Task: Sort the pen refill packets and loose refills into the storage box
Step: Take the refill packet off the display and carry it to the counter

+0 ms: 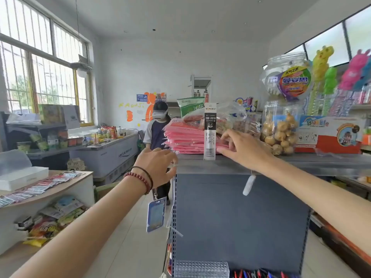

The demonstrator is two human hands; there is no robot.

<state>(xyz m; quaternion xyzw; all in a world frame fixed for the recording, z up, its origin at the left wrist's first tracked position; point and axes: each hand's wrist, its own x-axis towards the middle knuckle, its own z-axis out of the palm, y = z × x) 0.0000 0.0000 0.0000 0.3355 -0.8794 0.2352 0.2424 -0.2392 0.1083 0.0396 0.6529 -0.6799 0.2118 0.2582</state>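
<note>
A black-and-white pen refill packet (209, 131) stands upright at the front edge of the grey shelf top (301, 159), against a stack of pink packs (184, 137). My right hand (243, 149) reaches over the shelf top and its fingertips pinch the packet's lower right edge. My left hand (156, 167) is at the shelf's left corner, fingers curled, with a thin clear strip (175, 164) between fingertips and thumb. On the left counter lie several flat refill packets (36, 187) beside a white storage box (24, 177) with a raised clear lid.
Behind the packet stand clear snack jars (280, 129), bagged goods and a toy display box (329, 135). A badge on a lanyard (155, 214) hangs at the shelf's left corner. Below are a clear plastic tray (200, 268) and coloured pens (261, 274). A person (155, 129) stands by a freezer.
</note>
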